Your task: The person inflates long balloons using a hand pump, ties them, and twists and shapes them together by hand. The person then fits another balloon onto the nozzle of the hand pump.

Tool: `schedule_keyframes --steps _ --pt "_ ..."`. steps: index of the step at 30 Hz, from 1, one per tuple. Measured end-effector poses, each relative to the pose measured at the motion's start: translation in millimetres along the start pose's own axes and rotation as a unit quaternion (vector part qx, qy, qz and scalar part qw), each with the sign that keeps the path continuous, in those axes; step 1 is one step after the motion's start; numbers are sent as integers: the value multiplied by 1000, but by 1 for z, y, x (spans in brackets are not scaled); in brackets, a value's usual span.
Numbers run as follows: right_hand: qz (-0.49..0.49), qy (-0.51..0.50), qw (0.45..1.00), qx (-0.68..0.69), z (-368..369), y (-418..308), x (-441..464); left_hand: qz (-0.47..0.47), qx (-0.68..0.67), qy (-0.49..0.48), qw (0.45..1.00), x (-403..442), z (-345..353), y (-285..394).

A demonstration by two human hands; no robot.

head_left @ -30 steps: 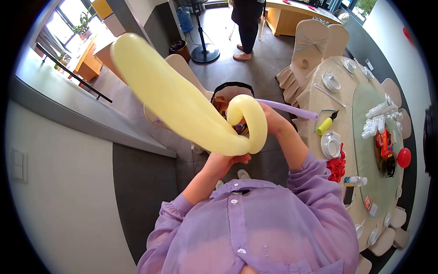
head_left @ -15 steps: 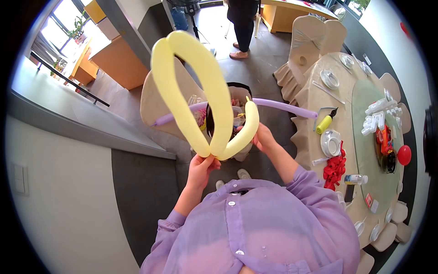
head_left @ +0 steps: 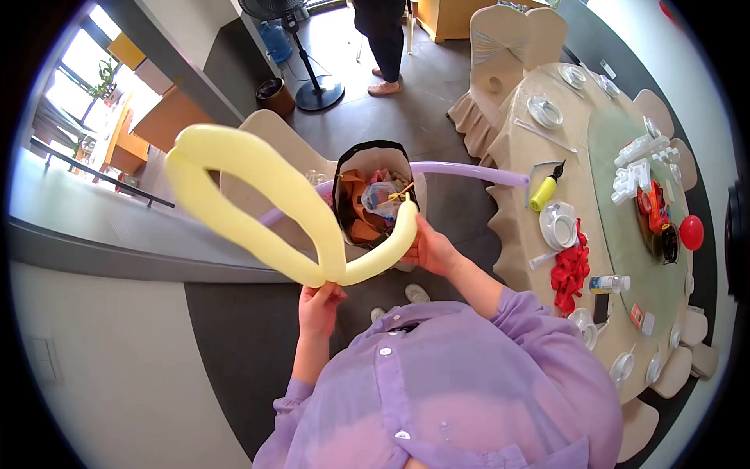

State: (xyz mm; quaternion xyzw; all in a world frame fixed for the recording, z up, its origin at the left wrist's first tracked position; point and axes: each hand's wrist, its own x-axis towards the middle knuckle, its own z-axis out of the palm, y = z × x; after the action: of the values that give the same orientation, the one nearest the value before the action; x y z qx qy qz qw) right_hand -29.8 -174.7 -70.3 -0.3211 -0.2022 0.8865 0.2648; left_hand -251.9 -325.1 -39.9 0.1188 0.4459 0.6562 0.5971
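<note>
A long yellow modelling balloon (head_left: 330, 248) is bent into a big loop with a shorter tail curving up to the right. My left hand (head_left: 319, 303) is closed around the pinched joint at the base of the loop. With fingers partly hidden behind the tail, my right hand (head_left: 431, 248) grips it near its knotted tip. Beyond them, a purple modelling balloon (head_left: 473, 172) stretches sideways behind an open bag (head_left: 339, 209), which partly hides it. Inside the bag are orange pieces (head_left: 361, 230) and clear plastic (head_left: 378, 200).
To the right, a round table (head_left: 512, 144) carries a yellow-green balloon pump (head_left: 545, 191), red ribbon (head_left: 570, 270), a bottle (head_left: 609, 284) and wrapped dishes (head_left: 544, 112). A covered chair (head_left: 269, 133) stands behind the bag. Farther off are a fan (head_left: 319, 94) and a standing person (head_left: 383, 39).
The yellow loop has tipped to the left and lower, and both hands have shifted slightly left. The view has turned, so the bag's inside shows more.
</note>
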Motion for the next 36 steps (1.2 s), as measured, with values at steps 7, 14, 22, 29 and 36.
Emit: schedule_keyframes --steps 7,14,22,29,36 --pt "113 95 980 -136 -23 8 8 56 44 33 997 -9 10 5" --pt "119 77 972 -186 -26 -6 18 122 99 84 984 -24 10 25" --pt "145 47 961 -229 -20 -8 37 184 104 76 974 -50 2 40" --pt "156 41 953 -256 -25 -17 41 99 229 128 960 -44 17 26" --pt "128 68 963 -226 -61 -35 27 191 394 100 894 9 41 50"
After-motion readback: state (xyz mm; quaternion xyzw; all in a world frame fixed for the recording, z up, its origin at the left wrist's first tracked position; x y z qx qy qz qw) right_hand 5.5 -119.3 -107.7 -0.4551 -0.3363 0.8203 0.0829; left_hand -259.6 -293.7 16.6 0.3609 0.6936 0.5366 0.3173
